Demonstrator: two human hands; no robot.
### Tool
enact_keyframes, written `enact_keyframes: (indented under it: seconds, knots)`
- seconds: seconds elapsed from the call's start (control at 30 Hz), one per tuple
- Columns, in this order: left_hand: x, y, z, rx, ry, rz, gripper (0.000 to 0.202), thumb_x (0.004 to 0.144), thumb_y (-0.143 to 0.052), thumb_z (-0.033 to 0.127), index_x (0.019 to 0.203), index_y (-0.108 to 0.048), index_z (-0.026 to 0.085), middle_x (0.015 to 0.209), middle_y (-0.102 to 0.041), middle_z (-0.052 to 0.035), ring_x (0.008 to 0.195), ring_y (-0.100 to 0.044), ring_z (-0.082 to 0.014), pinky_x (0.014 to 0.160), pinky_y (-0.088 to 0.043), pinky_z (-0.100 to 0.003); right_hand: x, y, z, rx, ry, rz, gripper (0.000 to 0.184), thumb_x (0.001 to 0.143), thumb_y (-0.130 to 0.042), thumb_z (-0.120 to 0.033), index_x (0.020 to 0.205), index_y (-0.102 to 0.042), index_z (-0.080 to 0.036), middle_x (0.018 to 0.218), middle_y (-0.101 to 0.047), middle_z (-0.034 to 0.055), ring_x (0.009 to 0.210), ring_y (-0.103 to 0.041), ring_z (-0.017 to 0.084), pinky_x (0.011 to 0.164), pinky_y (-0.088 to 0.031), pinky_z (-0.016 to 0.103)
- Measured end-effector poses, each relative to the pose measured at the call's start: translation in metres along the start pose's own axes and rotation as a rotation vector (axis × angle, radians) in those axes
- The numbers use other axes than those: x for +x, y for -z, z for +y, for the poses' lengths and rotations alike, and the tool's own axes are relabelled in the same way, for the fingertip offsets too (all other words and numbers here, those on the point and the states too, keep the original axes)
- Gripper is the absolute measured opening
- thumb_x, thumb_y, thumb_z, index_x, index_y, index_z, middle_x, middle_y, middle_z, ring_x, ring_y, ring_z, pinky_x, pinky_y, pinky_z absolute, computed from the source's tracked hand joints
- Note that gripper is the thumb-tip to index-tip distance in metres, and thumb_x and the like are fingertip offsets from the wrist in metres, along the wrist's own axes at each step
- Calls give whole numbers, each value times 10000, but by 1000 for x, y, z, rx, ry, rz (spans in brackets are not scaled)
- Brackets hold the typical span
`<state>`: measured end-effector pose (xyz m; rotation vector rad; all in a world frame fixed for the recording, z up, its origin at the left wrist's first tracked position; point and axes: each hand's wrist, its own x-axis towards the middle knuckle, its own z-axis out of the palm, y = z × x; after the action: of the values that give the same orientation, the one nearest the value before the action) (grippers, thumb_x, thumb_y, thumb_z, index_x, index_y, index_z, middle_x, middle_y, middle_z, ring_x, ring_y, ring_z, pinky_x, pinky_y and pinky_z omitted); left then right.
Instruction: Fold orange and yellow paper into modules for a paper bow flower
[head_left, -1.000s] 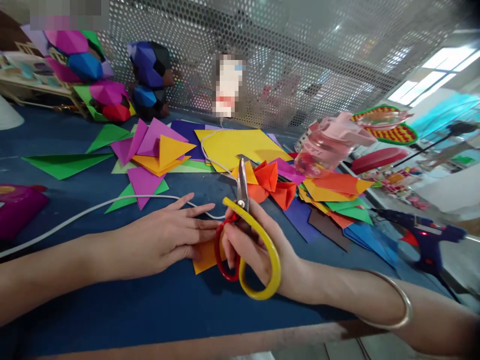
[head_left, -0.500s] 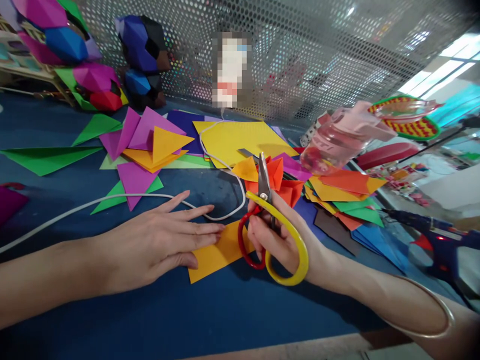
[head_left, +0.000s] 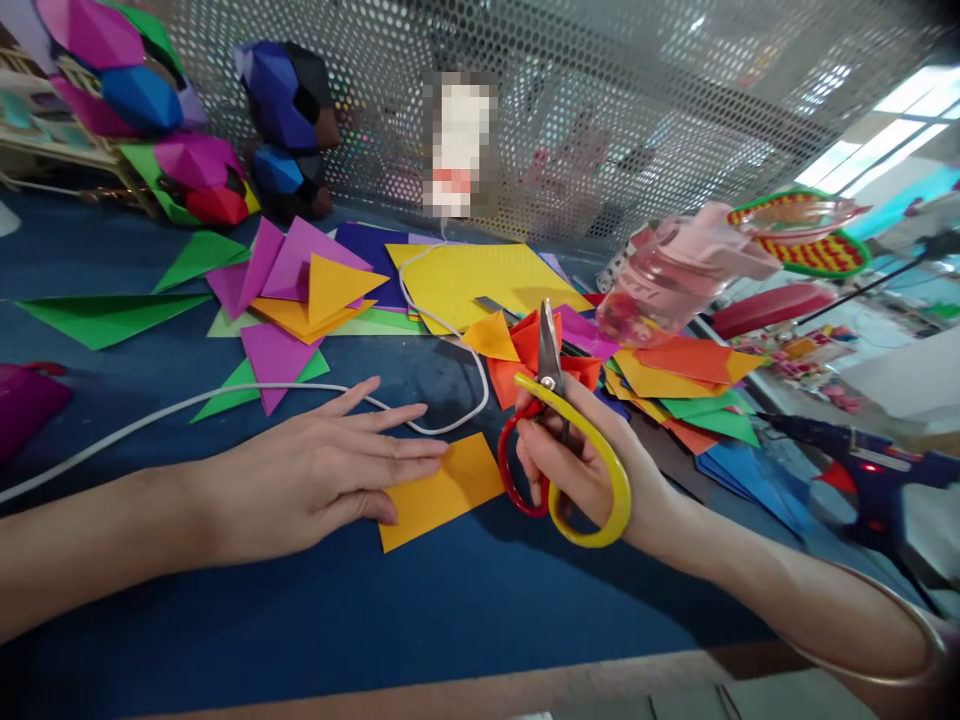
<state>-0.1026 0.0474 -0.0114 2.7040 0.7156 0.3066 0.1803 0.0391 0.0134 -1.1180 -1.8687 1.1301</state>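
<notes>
My left hand (head_left: 322,480) lies flat with its fingers spread, the fingertips and thumb resting on an orange-yellow piece of paper (head_left: 454,490) on the blue tabletop. A white cable (head_left: 225,393) runs beside its upper fingers. In my right hand (head_left: 581,465) is a pair of scissors (head_left: 592,410) with one red and one yellow handle. The blades point up and away from me and look closed, just right of the paper. Behind the blades lie folded red-orange paper pieces (head_left: 506,385), partly covered by the scissors.
Folded green, purple and orange papers (head_left: 281,270) lie at the back left, near faceted paper models (head_left: 199,175). A yellow sheet (head_left: 480,280) lies at the back. To the right are stacked papers (head_left: 675,370), a pink bottle (head_left: 660,280) and a glue gun (head_left: 874,470).
My right hand has shifted slightly right with the scissors, away from the orange-yellow paper, whose right end now shows. My left hand stays on the paper.
</notes>
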Motion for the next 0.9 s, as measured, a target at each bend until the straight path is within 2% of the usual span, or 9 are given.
enact_keyframes:
  seconds: [0.13,0.27,0.5,0.67,0.83,0.9]
  knots:
    - [1,1,1,-29,12,-18,463,1021,-481,268,1473,-402,330,1501,-463,35,1483,-250,-231,1219,-16,-554,-1,-10,-6,35,25,-40,59,1008,-471,-258,1062,-452,-243,588,-531,-86,446,-559,97,454,-475,210]
    - [-1,-3,-1,-45,-19,3,439,1020,-422,180,1436,-464,314,1512,-455,29,1488,-241,-199,1227,12,-500,-1,-27,-14,24,42,-96,42,1005,-443,-269,1031,-435,-236,598,-542,-78,460,-553,102,490,-480,245]
    - [-3,-8,-3,-14,-68,56,471,934,-426,70,1331,-574,277,1450,-539,17,1445,-356,-199,1231,10,-470,3,-56,-27,67,-46,-127,86,961,-445,-285,922,-384,-239,544,-519,-86,437,-520,110,472,-453,255]
    - [-1,-6,1,-20,-49,22,446,843,-453,2,1105,-692,274,1422,-574,22,1397,-436,-239,1228,21,-510,5,-72,-27,211,-10,-180,75,957,-467,-283,981,-417,-233,551,-527,-94,449,-504,98,510,-475,258]
    - [-2,-5,1,-87,-19,31,385,898,-464,39,1108,-662,294,1338,-639,25,1302,-538,-235,1220,-15,-552,5,-79,-32,215,-35,-165,163,922,-556,-297,986,-427,-221,536,-510,-102,419,-472,87,457,-424,227]
    - [-3,-4,2,-98,-16,20,390,862,-479,13,1074,-667,281,1289,-666,20,1258,-571,-238,1215,-29,-570,5,-80,-32,223,-12,-168,162,926,-551,-297,993,-423,-222,540,-516,-97,437,-494,96,471,-429,235]
